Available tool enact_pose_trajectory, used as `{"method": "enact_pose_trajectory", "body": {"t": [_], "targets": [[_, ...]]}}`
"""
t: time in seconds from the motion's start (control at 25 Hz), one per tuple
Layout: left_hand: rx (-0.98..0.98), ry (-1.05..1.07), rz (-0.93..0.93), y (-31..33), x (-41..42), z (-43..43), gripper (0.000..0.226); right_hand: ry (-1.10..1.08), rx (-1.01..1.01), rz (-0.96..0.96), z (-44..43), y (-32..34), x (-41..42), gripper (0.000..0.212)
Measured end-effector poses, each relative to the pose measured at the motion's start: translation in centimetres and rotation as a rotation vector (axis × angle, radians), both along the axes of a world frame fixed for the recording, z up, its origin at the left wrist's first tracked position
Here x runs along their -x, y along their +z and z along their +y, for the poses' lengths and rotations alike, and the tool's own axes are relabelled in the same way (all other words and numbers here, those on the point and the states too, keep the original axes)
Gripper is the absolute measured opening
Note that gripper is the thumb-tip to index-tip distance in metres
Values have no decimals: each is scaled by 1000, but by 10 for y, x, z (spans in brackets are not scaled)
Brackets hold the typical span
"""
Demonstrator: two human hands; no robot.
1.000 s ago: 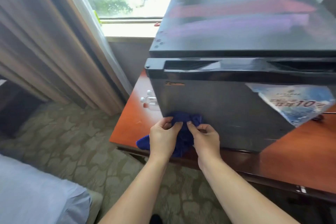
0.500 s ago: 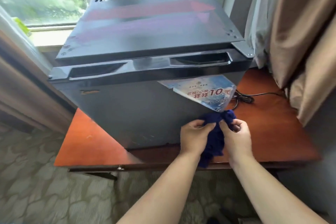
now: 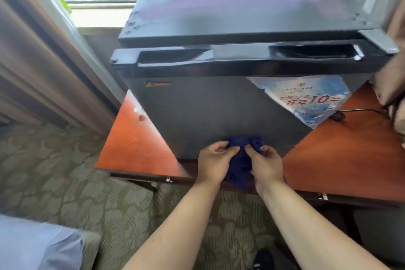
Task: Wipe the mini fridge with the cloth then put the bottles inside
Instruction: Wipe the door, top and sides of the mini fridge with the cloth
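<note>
A black mini fridge stands on a reddish wooden table, its door closed. A dark blue cloth is bunched against the bottom edge of the door. My left hand and my right hand both pinch the cloth, side by side at the middle of the door. A blue and white paper label is stuck on the door's upper right. Just left of the fridge, bottle caps peek out; the bottles themselves are hidden.
A black power cord lies on the table right of the fridge. Brown curtains hang on the left and at the far right. A window sill runs behind. Patterned carpet and a pale blue cushion lie below.
Both hands, holding the cloth, went from the door's lower left to its lower right and are now at the bottom middle. The head view swung right, then back left.
</note>
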State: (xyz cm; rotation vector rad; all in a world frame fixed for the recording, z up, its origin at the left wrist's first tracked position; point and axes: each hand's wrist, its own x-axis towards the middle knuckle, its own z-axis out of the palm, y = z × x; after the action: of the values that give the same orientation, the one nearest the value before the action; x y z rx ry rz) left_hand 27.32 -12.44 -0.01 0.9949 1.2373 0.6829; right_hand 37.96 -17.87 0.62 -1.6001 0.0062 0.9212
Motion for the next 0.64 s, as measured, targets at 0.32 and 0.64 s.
{"method": "enact_pose_trajectory", "body": {"t": [0.32, 0.64], "targets": [[-159, 141, 230, 14, 151, 60, 11, 185, -24, 230, 79, -13, 135, 36], [-146, 80, 325, 12, 151, 65, 16, 185, -49, 289, 82, -21, 136, 27]]}}
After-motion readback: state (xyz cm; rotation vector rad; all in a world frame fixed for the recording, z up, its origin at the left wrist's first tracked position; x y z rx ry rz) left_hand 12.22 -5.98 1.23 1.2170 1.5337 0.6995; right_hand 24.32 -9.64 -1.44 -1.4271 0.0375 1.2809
